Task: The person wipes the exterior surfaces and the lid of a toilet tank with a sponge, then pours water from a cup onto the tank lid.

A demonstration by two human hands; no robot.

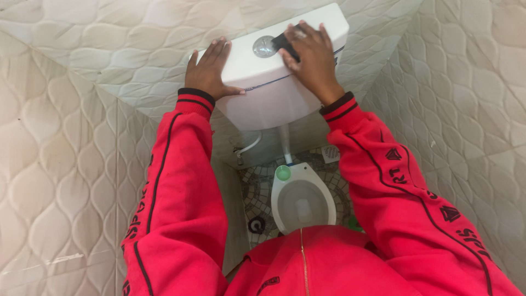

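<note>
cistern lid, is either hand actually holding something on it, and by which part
The right hand presses a dark cloth flat under its fingers, on the cloth's right part, beside the flush button. The left hand holds nothing; it rests on the cistern lid.

The cistern lid (257,68), white and flat-topped, is seen tilted in the head view, with a round chrome button (264,46) set in its middle. A dark cloth (286,43) is laid on the lid just beside the button. Below, the floor (253,189) is laid in small mosaic tiles. On it are stood the white toilet bowl (303,200), a dark round drain (256,224) and a white grate (330,154).
</note>
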